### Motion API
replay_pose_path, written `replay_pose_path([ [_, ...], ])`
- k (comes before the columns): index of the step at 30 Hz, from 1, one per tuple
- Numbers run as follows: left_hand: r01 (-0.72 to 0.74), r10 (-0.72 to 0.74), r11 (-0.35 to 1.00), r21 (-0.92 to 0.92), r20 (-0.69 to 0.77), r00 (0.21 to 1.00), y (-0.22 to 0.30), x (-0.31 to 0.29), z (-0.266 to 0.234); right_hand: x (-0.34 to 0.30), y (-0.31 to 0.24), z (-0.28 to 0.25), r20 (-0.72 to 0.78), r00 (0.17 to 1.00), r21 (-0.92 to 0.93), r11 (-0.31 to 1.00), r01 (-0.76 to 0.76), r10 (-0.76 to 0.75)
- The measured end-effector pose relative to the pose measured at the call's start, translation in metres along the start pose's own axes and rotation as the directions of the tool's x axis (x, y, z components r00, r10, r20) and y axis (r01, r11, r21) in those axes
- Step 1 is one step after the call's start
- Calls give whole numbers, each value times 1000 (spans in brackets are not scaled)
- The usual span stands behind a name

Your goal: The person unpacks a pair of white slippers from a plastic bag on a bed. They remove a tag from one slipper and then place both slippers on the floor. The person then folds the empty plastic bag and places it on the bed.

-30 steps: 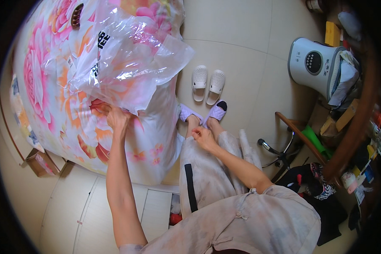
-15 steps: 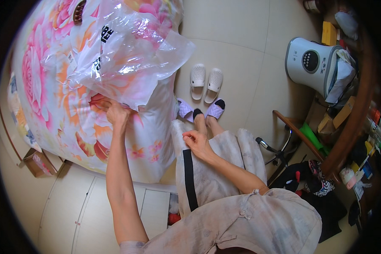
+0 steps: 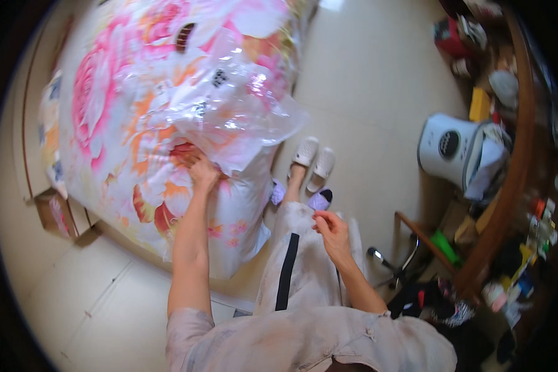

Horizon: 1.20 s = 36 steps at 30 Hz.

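Over on the left, the bed [image 3: 105,80] with its big pink-flower quilt [image 3: 99,124] fills that side of the room, running from near left to far right, and a small cardboard box [image 3: 53,214] sits on the floor just beside its near edge. On top of the quilt lies a large clear plastic bag [image 3: 229,105], crumpled and shiny, its long axis stretching from the middle of the bed toward the far right corner, with its loose mouth hanging over the bed's near right edge. The left hand [image 3: 201,173] is right at that near edge of the bag, reaching forward with the fingers [image 3: 192,162] pressed into the folds where plastic meets quilt; whether they pinch the plastic or only rest on it I cannot tell. The bag lies straight ahead of this hand and a little to the right, so the left hand is plainly the nearer one. The right hand [image 3: 332,229] hangs well apart from the bag, over the person's light skirt, its fingers narrowed together near the cloth, perhaps pinching something too small to make out. Farther right, a pair of white slippers [image 3: 313,162] stands on the tiled floor beside the bed's corner. Beyond them a white appliance [image 3: 446,149] sits near a cluttered curved shelf [image 3: 514,186], clear of both hands.
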State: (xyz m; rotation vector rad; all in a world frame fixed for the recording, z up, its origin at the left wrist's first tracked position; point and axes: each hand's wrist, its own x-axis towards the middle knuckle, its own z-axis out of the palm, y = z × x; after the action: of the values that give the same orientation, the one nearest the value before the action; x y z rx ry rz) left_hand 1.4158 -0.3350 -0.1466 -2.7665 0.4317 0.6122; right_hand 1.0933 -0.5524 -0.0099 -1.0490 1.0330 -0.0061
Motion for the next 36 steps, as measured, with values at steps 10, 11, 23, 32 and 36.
replay_pose_path([
  [10,104,-52,917,-384,143,988,-4,-22,-55,148,-86,61,-62,784,-524,689,501,-617],
  [11,120,-45,786,-606,137,989,-22,-12,-40,181,-83,69,-116,817,-473,754,455,-565],
  [23,414,32,-667,-620,531,847,17,17,-194,132,-150,64,221,888,15,912,411,-403],
  [32,284,325,-732,-619,50,944,53,-89,-284,22,-224,-50,-29,878,128,870,477,-478],
  [36,327,363,-807,-492,24,932,90,-146,-344,-12,-221,-77,-110,839,141,827,544,-533],
])
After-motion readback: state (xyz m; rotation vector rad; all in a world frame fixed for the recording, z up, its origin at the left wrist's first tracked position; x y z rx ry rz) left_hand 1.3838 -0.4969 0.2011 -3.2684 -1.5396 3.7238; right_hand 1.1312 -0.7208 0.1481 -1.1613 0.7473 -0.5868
